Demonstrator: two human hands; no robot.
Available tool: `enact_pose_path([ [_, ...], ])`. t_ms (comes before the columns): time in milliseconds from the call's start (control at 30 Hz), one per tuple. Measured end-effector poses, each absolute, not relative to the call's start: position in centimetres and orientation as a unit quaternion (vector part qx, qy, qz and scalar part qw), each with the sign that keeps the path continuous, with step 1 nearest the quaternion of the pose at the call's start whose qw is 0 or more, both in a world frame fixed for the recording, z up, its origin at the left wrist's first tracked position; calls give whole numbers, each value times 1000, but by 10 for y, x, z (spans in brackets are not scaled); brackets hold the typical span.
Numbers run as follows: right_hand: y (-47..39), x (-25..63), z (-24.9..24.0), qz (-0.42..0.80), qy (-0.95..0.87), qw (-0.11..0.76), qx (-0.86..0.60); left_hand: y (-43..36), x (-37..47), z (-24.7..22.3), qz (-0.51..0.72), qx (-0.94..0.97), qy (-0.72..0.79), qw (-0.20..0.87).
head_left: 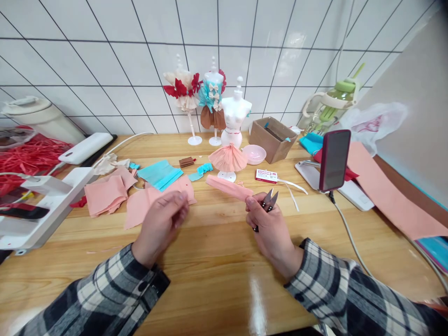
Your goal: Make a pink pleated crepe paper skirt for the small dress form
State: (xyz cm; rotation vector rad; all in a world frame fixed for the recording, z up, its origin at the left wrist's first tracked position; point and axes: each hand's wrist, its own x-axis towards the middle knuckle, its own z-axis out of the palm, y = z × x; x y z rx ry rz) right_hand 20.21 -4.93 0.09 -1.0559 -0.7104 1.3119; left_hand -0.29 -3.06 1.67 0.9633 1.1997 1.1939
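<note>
You have a narrow, pale-pink crepe-paper strip (227, 187) in your right hand (269, 224), its near end pinched between thumb and forefinger, while the same hand carries the small dark-bladed metal snips (270, 200) against the palm, their tips parted and aimed up and away from you. Your left hand (159, 226) hovers with its fingers loosely curled, nothing visible in it, near the flat pink crepe-paper sheets (135, 213) on the pale wooden worktop (217, 284); whether its thumb and fingertips meet, you cannot tell from this angle. The step looks like handling the strip between cuts, as the snips are stowed rather than set to the paper. The next move, by my judgement, calls for your free left hand to take or steady the strip's loose end, with the snips' points kept clear of the thin paper. The strip is in front of you, between your hands and the white plastic dress-form (236, 112) wearing a pleated pink paper skirt (227, 158). Its long axis runs mostly sideways, slanting from your right thumb leftward and slightly away, so the loose end points toward the far left, just short of the dress-form's round base
</note>
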Motion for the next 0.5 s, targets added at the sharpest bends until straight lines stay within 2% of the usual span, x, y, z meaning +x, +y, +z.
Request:
enact_pose_path([
  [67, -50, 199, 0, 617, -258, 618, -414, -38, 10, 12, 373, 425, 471, 677],
  [100, -52, 197, 0, 638, -252, 609, -398, -42, 19, 10, 351, 426, 448, 704],
  [233, -58, 190, -2, 666, -265, 578, -389, -47, 51, 4, 440, 387, 426, 689],
  [500, -54, 191, -7, 612, -324, 552, -465, -42, 48, -2, 434, 370, 406, 714],
])
